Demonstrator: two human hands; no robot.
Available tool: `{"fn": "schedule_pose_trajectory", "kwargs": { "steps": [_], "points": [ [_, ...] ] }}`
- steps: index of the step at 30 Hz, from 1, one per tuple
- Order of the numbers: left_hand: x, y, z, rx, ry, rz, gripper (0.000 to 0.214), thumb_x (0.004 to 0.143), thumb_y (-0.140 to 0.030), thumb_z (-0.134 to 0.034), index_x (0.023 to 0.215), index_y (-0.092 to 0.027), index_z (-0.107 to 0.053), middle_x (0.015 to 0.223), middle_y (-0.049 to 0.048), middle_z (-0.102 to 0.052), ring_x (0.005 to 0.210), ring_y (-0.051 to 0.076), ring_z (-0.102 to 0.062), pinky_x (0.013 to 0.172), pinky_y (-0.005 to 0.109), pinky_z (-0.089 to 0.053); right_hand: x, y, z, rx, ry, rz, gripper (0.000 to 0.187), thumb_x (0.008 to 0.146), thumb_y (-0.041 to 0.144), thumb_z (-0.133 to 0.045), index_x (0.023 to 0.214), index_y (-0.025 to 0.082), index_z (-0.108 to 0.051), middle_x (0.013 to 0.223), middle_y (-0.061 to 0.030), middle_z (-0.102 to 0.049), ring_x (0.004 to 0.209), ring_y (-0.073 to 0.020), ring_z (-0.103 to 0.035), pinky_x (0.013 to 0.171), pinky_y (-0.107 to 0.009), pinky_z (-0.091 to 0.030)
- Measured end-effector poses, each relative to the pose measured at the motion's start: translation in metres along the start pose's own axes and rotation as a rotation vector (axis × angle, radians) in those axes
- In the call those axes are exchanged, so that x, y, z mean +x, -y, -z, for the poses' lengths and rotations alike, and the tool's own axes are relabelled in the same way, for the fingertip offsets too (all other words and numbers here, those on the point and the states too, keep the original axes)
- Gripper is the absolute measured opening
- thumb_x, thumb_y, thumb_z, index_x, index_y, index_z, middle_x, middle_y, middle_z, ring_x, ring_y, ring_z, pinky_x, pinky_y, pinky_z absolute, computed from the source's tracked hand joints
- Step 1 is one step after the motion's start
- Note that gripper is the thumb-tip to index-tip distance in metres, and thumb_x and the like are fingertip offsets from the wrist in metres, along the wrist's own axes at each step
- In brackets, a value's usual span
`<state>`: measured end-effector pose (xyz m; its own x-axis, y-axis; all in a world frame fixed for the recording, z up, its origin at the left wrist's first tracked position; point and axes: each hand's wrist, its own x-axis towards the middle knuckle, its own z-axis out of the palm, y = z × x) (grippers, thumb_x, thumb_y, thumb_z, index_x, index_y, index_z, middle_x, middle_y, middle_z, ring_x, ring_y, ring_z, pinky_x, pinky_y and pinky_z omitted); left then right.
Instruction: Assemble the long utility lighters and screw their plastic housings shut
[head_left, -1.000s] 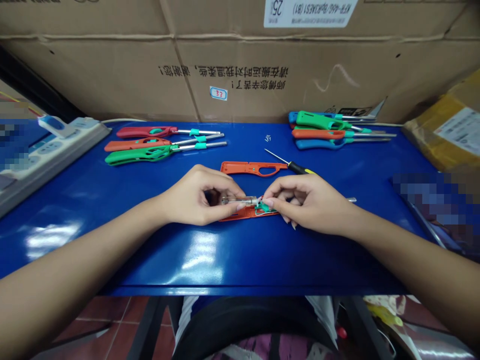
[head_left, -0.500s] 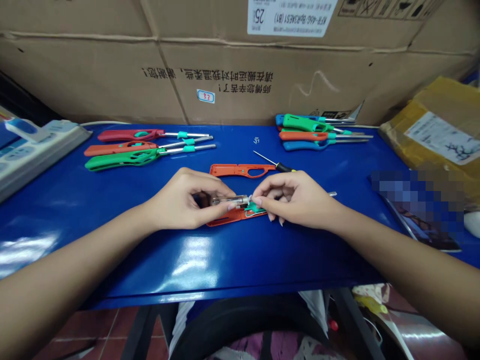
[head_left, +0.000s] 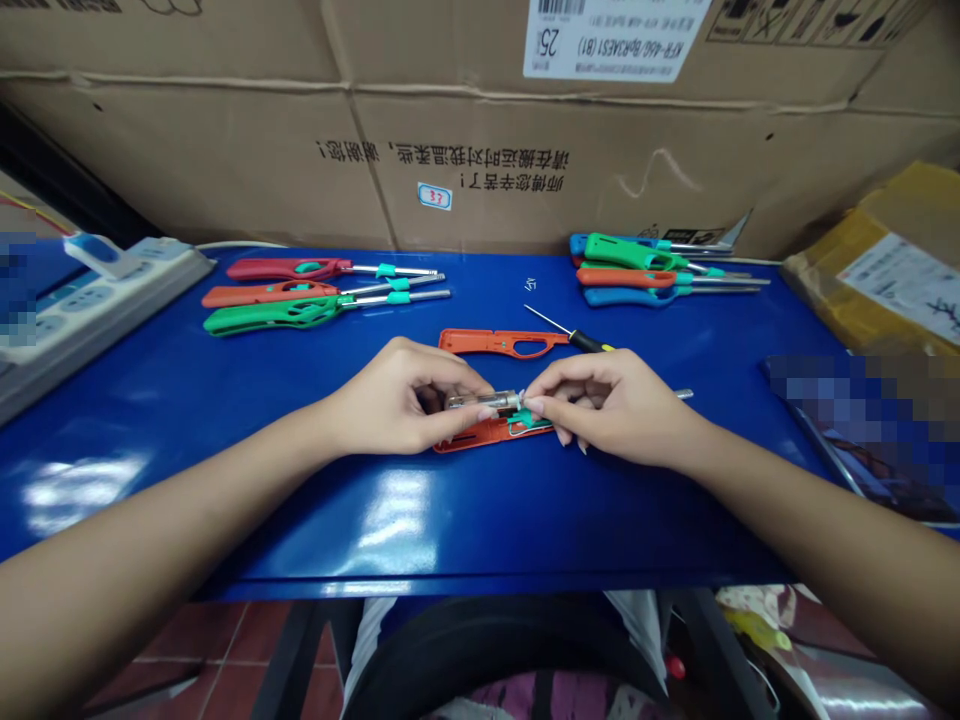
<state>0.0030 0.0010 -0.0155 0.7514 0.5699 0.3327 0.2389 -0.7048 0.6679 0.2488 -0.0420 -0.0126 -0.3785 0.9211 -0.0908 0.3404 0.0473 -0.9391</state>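
Note:
Between the thumb and fingers of my left hand (head_left: 420,400) is a clear, brownish fuel tank (head_left: 484,401) with a pale fitting at its right end. My right hand (head_left: 607,405) pinches at that fitting; what its fingertips grip is too small to make out. Under both hands lies an orange lighter half-shell (head_left: 480,435) with a green part (head_left: 525,419) and a thin white wire or tube in it. A metal rod tip (head_left: 683,394) shows beyond my right hand. Just behind lies the other orange half-shell (head_left: 502,343), beside a screwdriver (head_left: 589,341) with a black and yellow handle.
Long lighters, a green one (head_left: 274,316) among them, lie at the left. More are piled at the right, including a blue one (head_left: 637,295). A power strip (head_left: 97,300) borders the left side, a yellow-taped parcel (head_left: 892,240) the right. A cardboard box (head_left: 472,130) stands behind.
The whole scene has shifted slightly to the right in view as the camera turned. Both hands keep the same hold at the tank and its fitting.

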Motion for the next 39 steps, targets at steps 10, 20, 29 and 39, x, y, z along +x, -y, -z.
{"fn": "schedule_pose_trajectory", "kwargs": {
  "steps": [10,20,29,39],
  "points": [
    [0.0014,0.0003,0.0026,0.002,0.000,0.006,0.016,0.086,-0.020,-0.073,0.098,-0.011,-0.080,0.080,0.0057,-0.078,0.054,0.009,-0.066,0.047,0.014,-0.052,-0.0007,-0.0012,0.0045,-0.064,-0.015,0.029,0.017,0.083,0.030,-0.072,0.088,0.014,-0.075,0.059,-0.0002,-0.066,0.047,-0.0105,-0.060,0.042,-0.021,-0.050],
    [0.0010,0.0029,0.0010,0.006,0.012,-0.018,0.015,0.088,-0.020,-0.073,0.099,-0.012,-0.080,0.083,0.0049,-0.078,0.058,0.007,-0.067,0.050,0.012,-0.051,-0.0009,0.0047,-0.0002,-0.087,-0.037,0.028,0.014,0.083,0.026,-0.070,0.083,0.013,-0.074,0.051,0.0021,-0.061,0.039,-0.0074,-0.051,0.038,-0.020,-0.040],
    [0.0019,0.0033,0.0026,0.005,0.006,-0.011,0.016,0.088,-0.022,-0.074,0.100,-0.013,-0.080,0.086,0.0057,-0.080,0.062,0.009,-0.069,0.052,0.013,-0.052,-0.0003,0.0039,0.0026,-0.103,-0.047,0.005,0.016,0.080,0.028,-0.073,0.084,0.013,-0.075,0.051,0.0019,-0.060,0.042,-0.0084,-0.052,0.041,-0.021,-0.040],
    [0.0023,0.0009,0.0031,0.074,0.002,-0.028,0.016,0.091,-0.022,-0.071,0.102,-0.015,-0.079,0.090,0.0054,-0.080,0.067,0.010,-0.071,0.056,0.016,-0.053,0.0013,-0.0027,0.0000,-0.183,-0.118,0.065,0.025,0.082,0.038,-0.072,0.084,0.014,-0.079,0.050,0.0036,-0.049,0.045,-0.0074,-0.038,0.043,-0.023,-0.027]
  ]
}}
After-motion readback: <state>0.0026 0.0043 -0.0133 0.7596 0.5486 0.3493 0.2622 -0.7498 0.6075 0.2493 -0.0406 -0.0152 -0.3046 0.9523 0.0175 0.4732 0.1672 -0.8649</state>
